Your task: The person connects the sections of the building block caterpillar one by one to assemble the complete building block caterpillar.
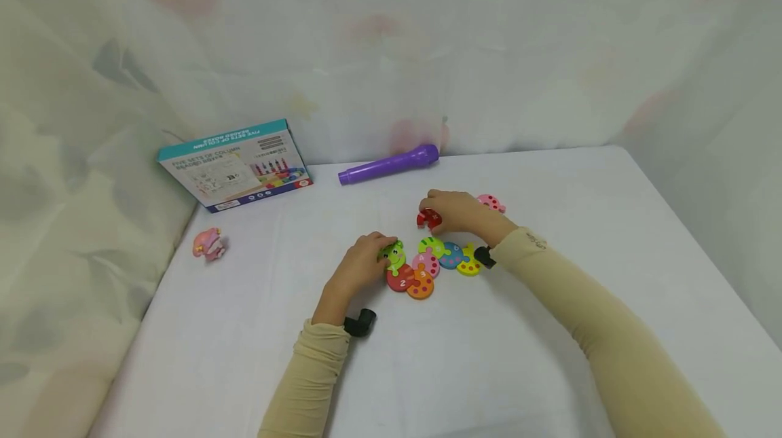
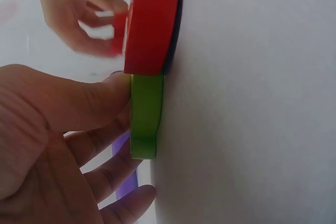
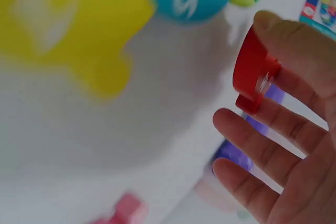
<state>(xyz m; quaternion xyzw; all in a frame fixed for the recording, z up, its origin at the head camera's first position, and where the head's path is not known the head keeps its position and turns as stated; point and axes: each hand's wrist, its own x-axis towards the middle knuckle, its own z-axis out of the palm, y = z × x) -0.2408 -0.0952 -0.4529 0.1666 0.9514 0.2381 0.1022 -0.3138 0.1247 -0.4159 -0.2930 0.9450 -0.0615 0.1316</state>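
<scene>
On the table, joined puzzle pieces form a caterpillar: a green smiling head (image 1: 396,258), a red piece (image 1: 398,280) marked 2, an orange one (image 1: 420,288) marked 3, then pink, green, blue (image 1: 451,256) and yellow (image 1: 468,265). My left hand (image 1: 360,263) holds the head, its thumb on the upper face and its fingers around the far side. Just beyond the green and blue pieces, my right hand (image 1: 459,212) pinches a loose red puzzle piece (image 3: 251,69) between thumb and fingers, raised off the table. Its marking is unreadable.
A pink dotted puzzle piece (image 1: 491,202) lies past the right hand, partly hidden by it. A purple toy microphone (image 1: 389,166) lies at the back. On the left are an upright bead-set box (image 1: 235,166) and a small pink figurine (image 1: 209,244). Curtains hang behind the table.
</scene>
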